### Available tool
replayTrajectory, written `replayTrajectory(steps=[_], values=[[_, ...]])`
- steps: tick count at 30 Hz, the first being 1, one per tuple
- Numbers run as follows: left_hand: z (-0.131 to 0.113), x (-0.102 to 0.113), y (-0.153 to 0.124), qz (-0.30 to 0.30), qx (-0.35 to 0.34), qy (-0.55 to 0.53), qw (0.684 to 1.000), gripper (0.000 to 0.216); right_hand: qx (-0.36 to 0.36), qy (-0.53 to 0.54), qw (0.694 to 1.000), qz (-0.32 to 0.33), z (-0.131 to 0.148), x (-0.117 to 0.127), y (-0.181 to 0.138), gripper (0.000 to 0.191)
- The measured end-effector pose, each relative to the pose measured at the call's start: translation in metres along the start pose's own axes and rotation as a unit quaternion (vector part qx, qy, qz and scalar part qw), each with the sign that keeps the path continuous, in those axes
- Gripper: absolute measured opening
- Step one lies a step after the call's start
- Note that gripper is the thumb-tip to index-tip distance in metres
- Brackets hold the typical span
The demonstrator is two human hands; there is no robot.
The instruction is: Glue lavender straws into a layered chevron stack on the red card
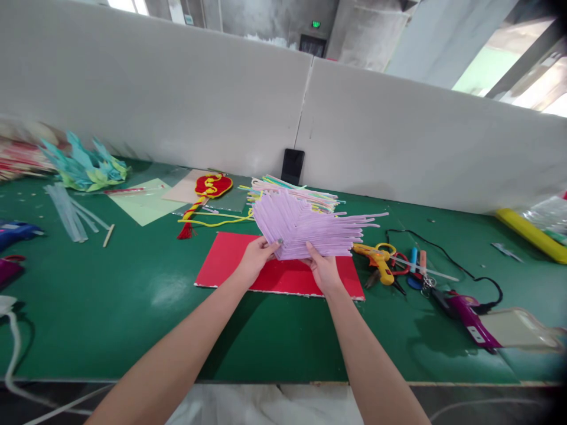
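Between my hands is a flat lilac piece made of pipe cleaners [301, 227], laid side by side in a slanted V pattern with loose ends sticking out to the right. My left hand [259, 255] pinches its lower left edge, thumb on top. My right hand [323, 268] grips the lower edge further right, its fingers partly hidden underneath. The piece is held above a red board [225, 260] with a ragged pale front edge. Behind it lies a pile of pipe cleaners [319, 198] in several colours.
At right lie a yellow glue gun [376, 260], scissors [401, 268] and a purple corded tool [473, 321]. A red and yellow fan-shaped ornament [212, 186], glue sticks [66, 212] and teal paper-like leaves [84, 162] are to the left. A phone [293, 166] leans on the partition.
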State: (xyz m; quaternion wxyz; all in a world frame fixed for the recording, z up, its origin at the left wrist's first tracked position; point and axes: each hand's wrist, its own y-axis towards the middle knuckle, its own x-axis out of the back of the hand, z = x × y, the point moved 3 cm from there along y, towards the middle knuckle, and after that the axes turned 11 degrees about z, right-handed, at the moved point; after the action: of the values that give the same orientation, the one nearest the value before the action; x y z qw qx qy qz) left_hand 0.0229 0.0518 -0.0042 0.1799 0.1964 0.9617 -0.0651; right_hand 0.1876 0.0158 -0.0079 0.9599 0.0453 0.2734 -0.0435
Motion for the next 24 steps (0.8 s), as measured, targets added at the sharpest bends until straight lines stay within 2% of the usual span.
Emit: replayTrajectory(steps=[12, 24], values=[[0.0005, -0.0001, 0.0002, 0.007, 0.003, 0.003, 1.000, 0.047, -0.009, 0.041, 0.999, 0.007, 0.0036, -0.0052, -0.0015, 0.054], [-0.0010, -0.0046, -0.0012, 0.038, 0.005, 0.073, 0.997, 0.038, 0.006, 0.034, 0.999, -0.015, 0.0069, -0.0033, -0.0004, 0.052]])
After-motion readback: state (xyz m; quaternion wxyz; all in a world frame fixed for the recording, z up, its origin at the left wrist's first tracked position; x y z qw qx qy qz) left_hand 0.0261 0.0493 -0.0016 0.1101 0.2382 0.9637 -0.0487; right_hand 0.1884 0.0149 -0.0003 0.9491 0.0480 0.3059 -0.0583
